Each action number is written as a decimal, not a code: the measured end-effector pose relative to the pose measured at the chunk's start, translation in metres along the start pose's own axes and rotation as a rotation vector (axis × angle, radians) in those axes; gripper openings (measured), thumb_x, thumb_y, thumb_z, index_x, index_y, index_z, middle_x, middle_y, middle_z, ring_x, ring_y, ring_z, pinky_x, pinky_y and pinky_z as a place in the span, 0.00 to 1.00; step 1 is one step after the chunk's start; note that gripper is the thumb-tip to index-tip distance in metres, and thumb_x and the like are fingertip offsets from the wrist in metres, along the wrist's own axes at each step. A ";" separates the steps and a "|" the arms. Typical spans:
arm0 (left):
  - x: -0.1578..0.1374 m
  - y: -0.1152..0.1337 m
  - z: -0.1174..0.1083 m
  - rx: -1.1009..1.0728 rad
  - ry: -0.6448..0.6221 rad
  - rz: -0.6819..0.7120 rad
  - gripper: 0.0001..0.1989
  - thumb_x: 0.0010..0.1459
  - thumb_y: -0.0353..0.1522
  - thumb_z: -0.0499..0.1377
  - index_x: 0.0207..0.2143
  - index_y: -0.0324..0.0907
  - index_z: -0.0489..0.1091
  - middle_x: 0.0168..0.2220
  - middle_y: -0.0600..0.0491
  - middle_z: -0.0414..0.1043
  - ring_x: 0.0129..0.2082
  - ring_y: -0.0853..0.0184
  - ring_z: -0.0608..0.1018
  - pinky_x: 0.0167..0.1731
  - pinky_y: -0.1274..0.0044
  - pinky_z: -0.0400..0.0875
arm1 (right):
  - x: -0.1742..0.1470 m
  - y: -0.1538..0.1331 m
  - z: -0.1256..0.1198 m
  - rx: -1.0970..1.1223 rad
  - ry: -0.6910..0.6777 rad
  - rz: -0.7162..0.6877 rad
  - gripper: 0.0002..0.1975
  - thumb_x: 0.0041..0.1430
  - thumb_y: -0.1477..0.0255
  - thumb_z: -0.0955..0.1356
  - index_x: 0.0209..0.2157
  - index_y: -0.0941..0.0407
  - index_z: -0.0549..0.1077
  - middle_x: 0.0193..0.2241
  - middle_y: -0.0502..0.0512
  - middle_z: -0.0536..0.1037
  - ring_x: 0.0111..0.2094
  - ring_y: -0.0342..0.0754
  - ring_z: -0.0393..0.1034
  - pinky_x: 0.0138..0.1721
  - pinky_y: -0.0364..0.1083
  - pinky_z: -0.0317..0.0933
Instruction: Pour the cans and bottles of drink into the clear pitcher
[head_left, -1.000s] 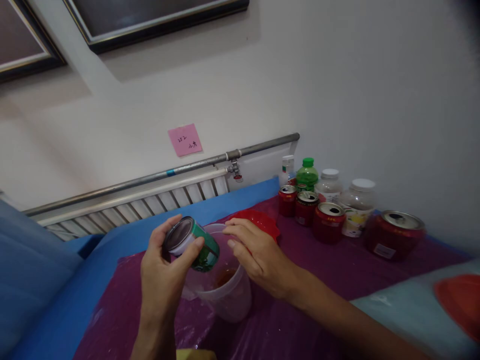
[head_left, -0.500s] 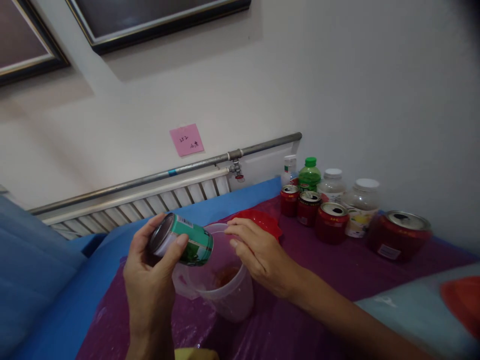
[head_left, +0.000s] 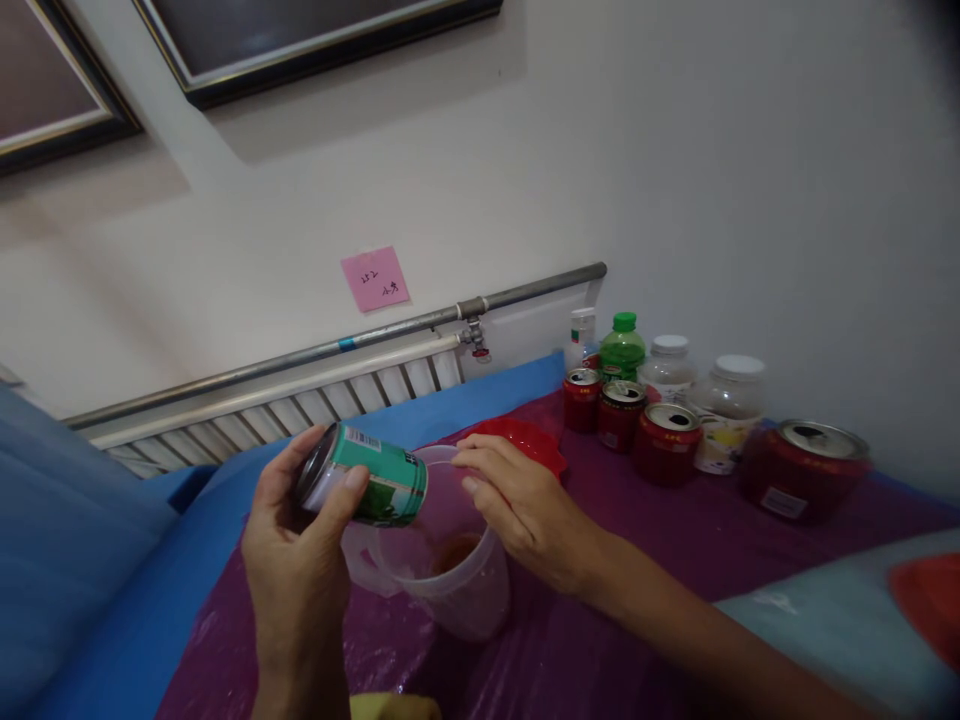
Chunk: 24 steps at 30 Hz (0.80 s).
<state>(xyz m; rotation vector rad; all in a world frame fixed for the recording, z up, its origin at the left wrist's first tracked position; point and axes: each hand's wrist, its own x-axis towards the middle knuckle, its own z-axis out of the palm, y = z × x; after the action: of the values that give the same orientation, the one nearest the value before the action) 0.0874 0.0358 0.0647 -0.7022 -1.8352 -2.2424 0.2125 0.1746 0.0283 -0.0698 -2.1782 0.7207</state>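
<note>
My left hand (head_left: 300,520) is wrapped around a green drink can (head_left: 386,480). The can lies tilted, with its right end lower and over the mouth of a clear plastic jug (head_left: 469,600). Some brown liquid (head_left: 456,552) shows in the jug. At the jug's right side, my right hand (head_left: 525,510) rests over the rim with its fingertips inside. The jug's handle is on the left, below the can. The can's opening faces away from me and is hidden.
Several red cans (head_left: 667,445) line the right side, with a green-capped bottle (head_left: 622,345) and white-lidded jars (head_left: 731,400) behind. A red dish (head_left: 536,440) sits past the jug. Purple sheeting (head_left: 600,620) covers the table. Yellow cloth-like material (head_left: 394,707) lies at the front.
The can's right end has tipped slightly, and the liquid in the jug shows more plainly. The right hand keeps its place at the rim. The view has shifted very slightly.
</note>
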 end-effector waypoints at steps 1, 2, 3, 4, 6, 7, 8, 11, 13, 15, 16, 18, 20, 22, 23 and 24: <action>0.000 0.000 0.000 -0.005 0.003 0.002 0.24 0.43 0.36 0.70 0.46 0.49 0.74 0.44 0.58 0.75 0.43 0.67 0.75 0.41 0.79 0.68 | 0.000 0.000 0.000 -0.001 -0.001 0.000 0.12 0.65 0.75 0.59 0.45 0.57 0.71 0.46 0.61 0.75 0.51 0.51 0.69 0.54 0.53 0.65; 0.000 0.000 0.000 -0.006 0.004 0.001 0.24 0.43 0.36 0.70 0.46 0.49 0.74 0.43 0.58 0.75 0.43 0.67 0.75 0.41 0.80 0.68 | 0.000 0.000 0.000 -0.002 0.000 0.000 0.12 0.65 0.75 0.59 0.45 0.57 0.71 0.46 0.61 0.75 0.50 0.51 0.69 0.54 0.53 0.65; 0.000 0.000 0.000 -0.004 0.004 0.001 0.24 0.43 0.36 0.70 0.46 0.49 0.74 0.43 0.58 0.76 0.42 0.67 0.75 0.40 0.80 0.68 | 0.000 0.000 0.000 -0.004 0.001 0.000 0.12 0.65 0.75 0.59 0.45 0.57 0.71 0.46 0.61 0.75 0.50 0.51 0.69 0.54 0.53 0.65; 0.000 0.000 0.000 0.001 0.002 0.002 0.24 0.43 0.36 0.70 0.46 0.49 0.74 0.43 0.58 0.76 0.42 0.67 0.75 0.40 0.80 0.68 | 0.000 0.001 0.000 -0.006 0.002 0.000 0.12 0.65 0.75 0.59 0.45 0.57 0.71 0.46 0.61 0.75 0.50 0.51 0.69 0.54 0.53 0.65; 0.001 -0.002 -0.001 0.005 -0.001 0.005 0.25 0.43 0.36 0.71 0.46 0.49 0.74 0.43 0.57 0.76 0.42 0.67 0.76 0.40 0.80 0.68 | 0.000 0.001 0.000 -0.006 0.005 -0.006 0.12 0.65 0.75 0.59 0.44 0.57 0.71 0.46 0.62 0.75 0.50 0.51 0.69 0.54 0.53 0.65; 0.002 -0.003 -0.001 0.005 0.003 0.012 0.25 0.43 0.36 0.71 0.46 0.48 0.74 0.43 0.56 0.76 0.41 0.67 0.76 0.39 0.79 0.68 | 0.000 0.002 0.000 -0.004 0.006 -0.011 0.12 0.65 0.75 0.59 0.44 0.58 0.71 0.46 0.62 0.75 0.50 0.51 0.69 0.54 0.53 0.65; 0.003 -0.004 -0.001 0.000 0.010 0.021 0.25 0.42 0.36 0.71 0.46 0.48 0.75 0.43 0.56 0.76 0.41 0.67 0.76 0.39 0.79 0.69 | -0.001 0.002 0.000 -0.003 0.006 -0.016 0.12 0.65 0.75 0.59 0.44 0.58 0.71 0.46 0.62 0.75 0.50 0.51 0.69 0.53 0.53 0.65; 0.004 -0.005 -0.002 -0.004 0.026 0.040 0.26 0.41 0.36 0.71 0.46 0.48 0.75 0.43 0.55 0.76 0.40 0.67 0.76 0.37 0.79 0.69 | 0.000 0.002 0.001 -0.002 0.004 -0.023 0.12 0.65 0.75 0.59 0.45 0.58 0.71 0.45 0.61 0.74 0.50 0.50 0.69 0.53 0.52 0.65; 0.004 -0.005 -0.002 -0.006 0.022 0.033 0.25 0.41 0.37 0.71 0.45 0.49 0.75 0.42 0.56 0.76 0.39 0.68 0.76 0.36 0.80 0.69 | 0.000 0.002 0.002 -0.008 0.001 -0.026 0.12 0.65 0.75 0.59 0.45 0.59 0.71 0.45 0.62 0.74 0.50 0.50 0.69 0.53 0.52 0.65; 0.004 -0.005 -0.002 -0.007 0.012 0.022 0.25 0.41 0.37 0.72 0.45 0.49 0.75 0.42 0.56 0.77 0.39 0.68 0.77 0.36 0.80 0.69 | 0.000 0.003 0.002 -0.016 -0.001 -0.031 0.12 0.65 0.76 0.59 0.45 0.60 0.71 0.46 0.63 0.74 0.50 0.51 0.68 0.53 0.52 0.65; 0.004 -0.005 -0.003 -0.007 0.008 0.020 0.25 0.41 0.37 0.72 0.45 0.49 0.75 0.42 0.56 0.77 0.39 0.68 0.77 0.36 0.81 0.69 | 0.000 0.003 0.002 -0.019 -0.002 -0.032 0.12 0.65 0.76 0.59 0.45 0.60 0.71 0.46 0.63 0.74 0.50 0.51 0.68 0.54 0.52 0.64; 0.005 -0.006 -0.003 0.003 0.002 0.022 0.26 0.41 0.37 0.72 0.46 0.49 0.75 0.42 0.56 0.77 0.40 0.67 0.77 0.36 0.81 0.70 | 0.000 0.003 0.002 -0.018 -0.001 -0.033 0.13 0.65 0.76 0.59 0.45 0.61 0.71 0.46 0.63 0.74 0.51 0.51 0.68 0.54 0.52 0.64; 0.005 -0.007 -0.003 0.014 -0.003 0.029 0.26 0.41 0.37 0.72 0.46 0.49 0.75 0.41 0.56 0.77 0.39 0.67 0.77 0.35 0.80 0.70 | -0.001 0.002 0.001 -0.013 0.002 -0.031 0.12 0.66 0.75 0.59 0.45 0.60 0.71 0.46 0.63 0.74 0.51 0.50 0.68 0.54 0.52 0.64; 0.005 -0.008 -0.003 0.025 -0.015 0.037 0.25 0.41 0.37 0.72 0.46 0.49 0.75 0.41 0.56 0.77 0.38 0.68 0.77 0.35 0.81 0.70 | -0.001 0.002 0.001 -0.013 0.005 -0.027 0.12 0.66 0.75 0.59 0.45 0.59 0.71 0.46 0.62 0.74 0.51 0.50 0.68 0.54 0.52 0.64; 0.005 -0.008 -0.003 0.031 -0.018 0.044 0.25 0.41 0.37 0.71 0.45 0.49 0.75 0.41 0.56 0.77 0.38 0.68 0.77 0.35 0.81 0.69 | -0.002 0.002 0.001 -0.014 0.006 -0.024 0.12 0.66 0.75 0.59 0.45 0.58 0.71 0.46 0.62 0.74 0.51 0.50 0.68 0.54 0.52 0.64; 0.005 -0.008 -0.003 0.028 -0.022 0.048 0.25 0.41 0.37 0.71 0.45 0.49 0.75 0.41 0.57 0.77 0.38 0.69 0.77 0.35 0.81 0.69 | -0.002 0.002 0.001 -0.016 0.005 -0.022 0.12 0.66 0.75 0.59 0.45 0.58 0.71 0.46 0.61 0.74 0.51 0.50 0.68 0.54 0.52 0.64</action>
<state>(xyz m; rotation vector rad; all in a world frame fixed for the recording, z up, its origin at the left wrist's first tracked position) 0.0793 0.0357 0.0598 -0.7607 -1.8365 -2.1833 0.2126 0.1752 0.0257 -0.0561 -2.1769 0.6900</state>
